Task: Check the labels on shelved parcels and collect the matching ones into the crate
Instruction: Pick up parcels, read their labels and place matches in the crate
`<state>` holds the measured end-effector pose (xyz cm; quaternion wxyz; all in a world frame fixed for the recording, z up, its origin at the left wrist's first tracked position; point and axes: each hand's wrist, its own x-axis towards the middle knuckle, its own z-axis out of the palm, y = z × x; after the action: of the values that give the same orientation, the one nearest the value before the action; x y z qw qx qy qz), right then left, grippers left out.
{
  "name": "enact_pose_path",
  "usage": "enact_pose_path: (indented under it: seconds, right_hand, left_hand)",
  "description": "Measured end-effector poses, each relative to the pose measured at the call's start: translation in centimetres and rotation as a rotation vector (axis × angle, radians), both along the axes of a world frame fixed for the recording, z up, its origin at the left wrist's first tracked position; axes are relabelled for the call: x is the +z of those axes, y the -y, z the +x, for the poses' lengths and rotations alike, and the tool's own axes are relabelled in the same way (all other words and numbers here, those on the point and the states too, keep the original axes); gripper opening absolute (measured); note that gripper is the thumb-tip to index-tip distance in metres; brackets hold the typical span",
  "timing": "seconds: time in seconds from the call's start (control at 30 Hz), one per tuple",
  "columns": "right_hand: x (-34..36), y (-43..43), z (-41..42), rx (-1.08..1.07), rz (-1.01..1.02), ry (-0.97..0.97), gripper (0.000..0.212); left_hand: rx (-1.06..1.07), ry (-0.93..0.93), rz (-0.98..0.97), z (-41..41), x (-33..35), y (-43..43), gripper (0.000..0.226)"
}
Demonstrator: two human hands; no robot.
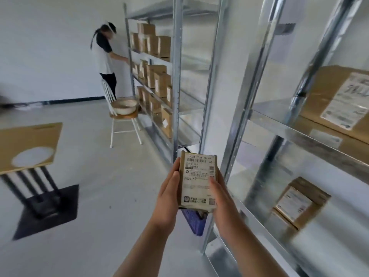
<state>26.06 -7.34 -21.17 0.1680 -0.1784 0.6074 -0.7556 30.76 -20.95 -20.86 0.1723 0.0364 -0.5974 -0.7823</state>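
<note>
both hands are on one small cardboard parcel (197, 180), held up in front of us with its printed label facing us. our left hand (169, 188) lies flat along the parcel's left edge, fingers straight and pressed against the side. our right hand (221, 196) pinches the right edge, thumb over the label and the other fingers hidden behind the box. the label is a bit soft, but we can read "p021" and a "69" near the barcode. right below the parcel, a blue-purple crate (194, 220) sits on the floor against the post of the near metal rack (279, 124), mostly hidden by the parcel and our wrists. on that rack to our right, a big labelled box (335, 104) lies on an upper shelf and a smaller labelled parcel (299, 202) sits on the shelf below. further back, a second rack (176, 76) is packed with brown boxes (157, 80), and another person (104, 56) reaches into it beside a white chair (121, 124) with a round basket (124, 105) on the seat. off to the left there's a small wooden table (30, 136) with a white disc (33, 156) on top.
</note>
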Motion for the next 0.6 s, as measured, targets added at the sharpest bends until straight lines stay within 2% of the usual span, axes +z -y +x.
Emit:
enact_pose_path:
  seconds: [0.2,0.43,0.6]
  right_hand:
    - [-0.9,8.3,-5.2,0.09,0.062,-0.02,0.054]
    - [-2.7,15.0,-15.8,0.041,0.02,0.013,0.059]
    - [-3.2,18.8,-26.2,-0.059,-0.069,0.037,0.053]
  left_hand:
    - [0.077,-0.001,0.017,-3.8,-1.1,8.1,0.053]
    - [0.09,0.065,0.017,-14.3,-2.3,14.5,0.055]
    - [0.1,0.118,-0.001,-25.9,-1.7,18.2,0.033]
